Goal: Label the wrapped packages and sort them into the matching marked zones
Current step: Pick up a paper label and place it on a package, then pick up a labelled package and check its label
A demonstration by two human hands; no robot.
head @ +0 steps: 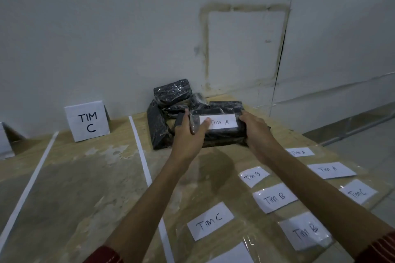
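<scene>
Both grips were clenched on one black plastic-wrapped rectangular package (222, 136). The left grip (188, 129) curled round its left end with the thumb (204, 124) pressed on the near end of a white paper label reading "Tim A" (222, 122). The right grip (255, 129) clasped the opposite end. The package sat between the two grips, at the front of the pile; whether it rested on the plywood counter (85, 177) or hung just above it could not be told.

By my reading, the work was at an early stage. This one package carried its label and seemed in the last press of sticking, not yet sorted. Just beyond the grips, a heap of black wrapped packages (172, 92) showed no labels. Nearer the person than the grips, on the right-grip side, loose handwritten white labels (274, 198) for Tim A, B and C lay unused. Well off to the left grip's side, past a white tape strip (141, 151), stood a folded white card sign reading "TIM C" (87, 121), and no package showed in front of it. No Tim A marker could be made out.
</scene>
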